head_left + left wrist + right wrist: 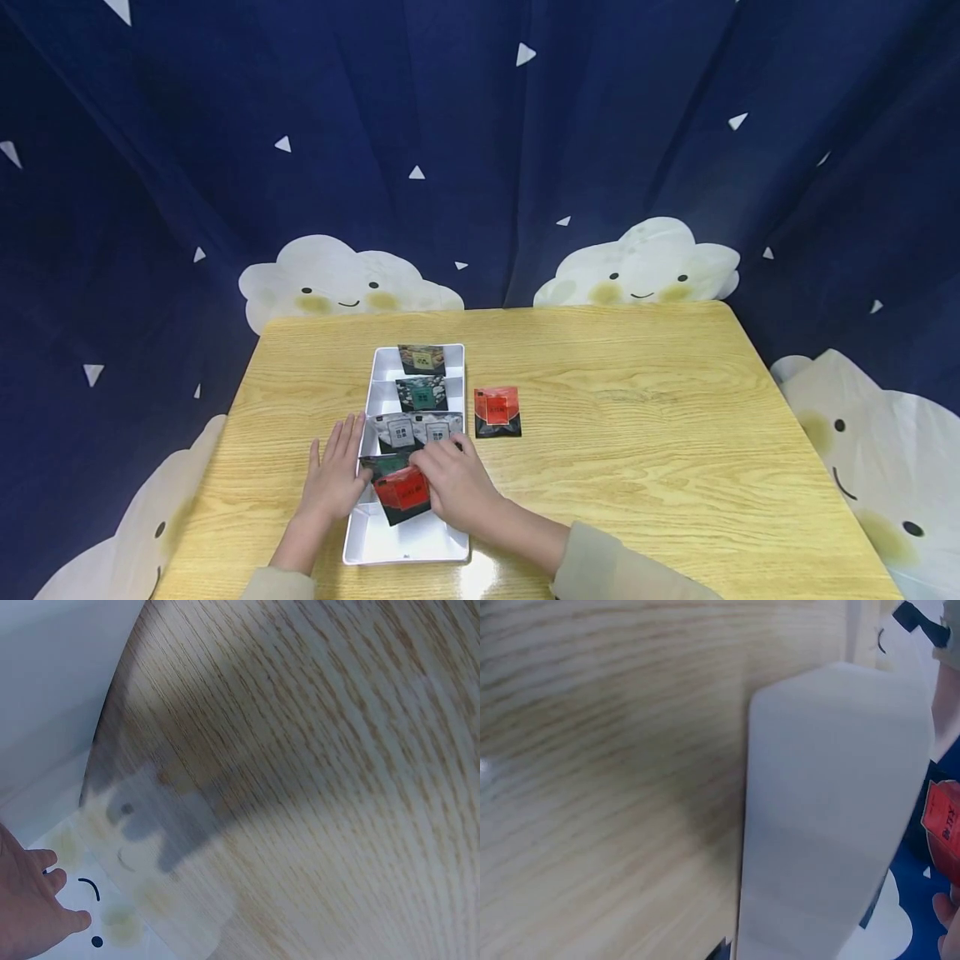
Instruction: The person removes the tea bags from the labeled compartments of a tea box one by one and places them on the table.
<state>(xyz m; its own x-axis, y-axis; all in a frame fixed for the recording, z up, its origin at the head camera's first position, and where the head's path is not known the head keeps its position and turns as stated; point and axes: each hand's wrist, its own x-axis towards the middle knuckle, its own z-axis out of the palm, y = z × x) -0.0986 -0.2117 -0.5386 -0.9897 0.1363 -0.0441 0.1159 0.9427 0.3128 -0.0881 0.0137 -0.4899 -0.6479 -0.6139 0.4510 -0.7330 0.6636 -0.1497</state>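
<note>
A long white divided tray (408, 546) lies on the wooden table, its length running away from me. My right hand (459, 485) pinches a red and black packet (403, 495) by its right side, tilted over the tray's near part. In the right wrist view this red packet (943, 817) shows above the tray's outer wall (832, 810). A dark green packet (377, 467) lies partly hidden behind it. My left hand (332, 483) lies along the tray's left side with fingers extended and the thumb over the rim. Only part of that hand (34, 907) enters the left wrist view.
Farther up the tray, two silver-grey packets (397, 433) sit side by side, then a green-labelled packet (422, 394) and a brown one with a yellowish label (422, 359). Another red packet (497, 411) lies on the table (637, 433) right of the tray. A dark blue curtain (480, 125) hangs behind.
</note>
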